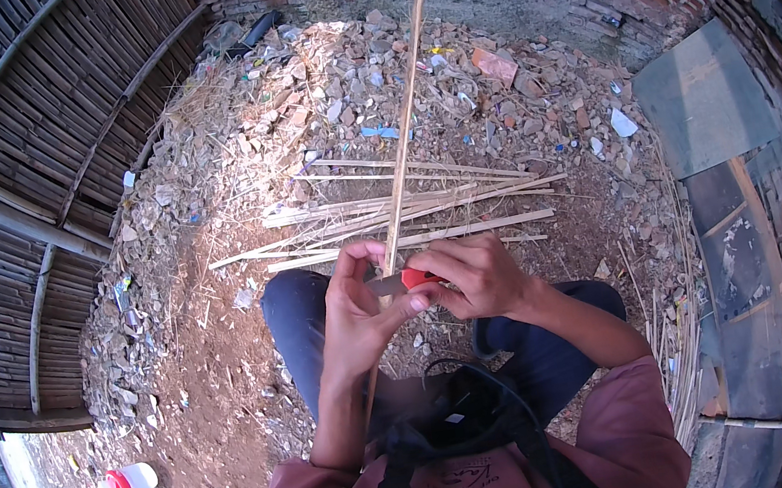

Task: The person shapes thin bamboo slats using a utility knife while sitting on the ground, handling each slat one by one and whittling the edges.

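- We lose the upper end of the long pale strip [405, 114] past the top edge.
- We cannot see its lower end, hidden near the left forearm [336, 414].
- The right fingers [452, 258] hide part of the red handle [419, 277] from us.
- We find many scraps [381, 133] in the rubble [351, 86] too small to tell.

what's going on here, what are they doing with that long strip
A person's right hand holds a red-handled knife, its blade at a long pale strip. The left hand is curled close by the blade; whether it holds the strip is unclear. More pale strips lie on the ground ahead.
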Demonstrator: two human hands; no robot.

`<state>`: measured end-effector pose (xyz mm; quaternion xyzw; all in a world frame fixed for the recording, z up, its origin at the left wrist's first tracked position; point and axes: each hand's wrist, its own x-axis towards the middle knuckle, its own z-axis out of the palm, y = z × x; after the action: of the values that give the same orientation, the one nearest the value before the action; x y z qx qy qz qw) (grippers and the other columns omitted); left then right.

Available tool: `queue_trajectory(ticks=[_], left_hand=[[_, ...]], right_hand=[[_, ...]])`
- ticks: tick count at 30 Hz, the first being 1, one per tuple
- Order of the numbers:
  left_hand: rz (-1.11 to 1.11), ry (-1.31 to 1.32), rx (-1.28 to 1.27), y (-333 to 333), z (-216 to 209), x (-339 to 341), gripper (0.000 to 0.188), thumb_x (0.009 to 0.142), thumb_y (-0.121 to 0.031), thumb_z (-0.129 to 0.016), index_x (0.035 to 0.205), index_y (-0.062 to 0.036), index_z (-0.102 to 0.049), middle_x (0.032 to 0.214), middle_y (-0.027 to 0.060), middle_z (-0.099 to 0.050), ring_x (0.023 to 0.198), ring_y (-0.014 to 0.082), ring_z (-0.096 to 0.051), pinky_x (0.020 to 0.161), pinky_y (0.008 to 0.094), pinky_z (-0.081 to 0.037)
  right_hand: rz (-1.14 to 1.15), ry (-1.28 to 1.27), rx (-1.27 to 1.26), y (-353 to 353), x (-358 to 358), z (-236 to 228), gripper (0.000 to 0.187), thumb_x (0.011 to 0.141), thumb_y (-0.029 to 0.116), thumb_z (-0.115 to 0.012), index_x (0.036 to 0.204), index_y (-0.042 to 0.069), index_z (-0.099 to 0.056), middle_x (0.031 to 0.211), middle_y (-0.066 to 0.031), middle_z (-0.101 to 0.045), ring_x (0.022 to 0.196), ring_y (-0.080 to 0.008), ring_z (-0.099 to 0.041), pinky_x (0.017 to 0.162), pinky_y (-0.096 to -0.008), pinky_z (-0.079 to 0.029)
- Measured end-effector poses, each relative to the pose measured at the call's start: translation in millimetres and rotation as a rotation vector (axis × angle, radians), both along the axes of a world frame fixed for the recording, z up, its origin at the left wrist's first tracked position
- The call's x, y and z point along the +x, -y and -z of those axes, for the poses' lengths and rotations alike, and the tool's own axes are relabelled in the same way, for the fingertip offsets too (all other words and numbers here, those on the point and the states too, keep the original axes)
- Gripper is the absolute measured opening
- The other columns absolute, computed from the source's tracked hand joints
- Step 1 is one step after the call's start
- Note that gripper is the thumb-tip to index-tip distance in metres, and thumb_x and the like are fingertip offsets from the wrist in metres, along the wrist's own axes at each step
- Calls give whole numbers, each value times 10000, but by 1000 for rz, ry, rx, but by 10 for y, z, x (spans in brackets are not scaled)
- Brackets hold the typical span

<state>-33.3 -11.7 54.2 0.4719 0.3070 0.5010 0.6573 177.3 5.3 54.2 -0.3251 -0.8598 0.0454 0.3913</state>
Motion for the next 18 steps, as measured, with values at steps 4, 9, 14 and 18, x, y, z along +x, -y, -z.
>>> queue_trajectory(ticks=[4, 9, 14, 18], left_hand=[[19, 34, 39, 17, -80, -10, 722, 792, 102, -893, 1362, -19, -466, 1317, 88, -554, 1185, 168, -655, 932, 285, -618], [18, 75, -3, 29, -111, -27, 750, 795, -3, -942, 1379, -25, -472, 1259, 90, -635, 1069, 151, -695, 851, 274, -613], [-30, 35, 38, 52, -43, -4, 720, 816, -14, -931, 1378, -20, -480, 1281, 108, -638, 1071, 158, -701, 855, 275, -608], [-82, -108, 201, 18, 101, -28, 680, 839, -22, -917, 1370, -14, -494, 1297, 122, -639, 1060, 163, -705, 854, 280, -598]], right_hand=[[-30, 6, 46, 18, -12, 14, 295, 946, 348, -782, 1096, 103, -716, 800, -31, -658, 621, -221, -690, 544, -375, -542], [4, 10, 57, 54, -59, 26, 290, 927, 327, -798, 1095, 103, -719, 789, -24, -627, 600, -210, -668, 540, -367, -539], [20, -13, 55, 70, -66, 10, 286, 918, 316, -805, 1087, 101, -722, 763, -23, -625, 574, -204, -661, 514, -360, -530], [17, -32, 44, 77, -71, 2, 285, 916, 311, -807, 1085, 98, -723, 753, -26, -627, 567, -208, -664, 503, -359, -526]])
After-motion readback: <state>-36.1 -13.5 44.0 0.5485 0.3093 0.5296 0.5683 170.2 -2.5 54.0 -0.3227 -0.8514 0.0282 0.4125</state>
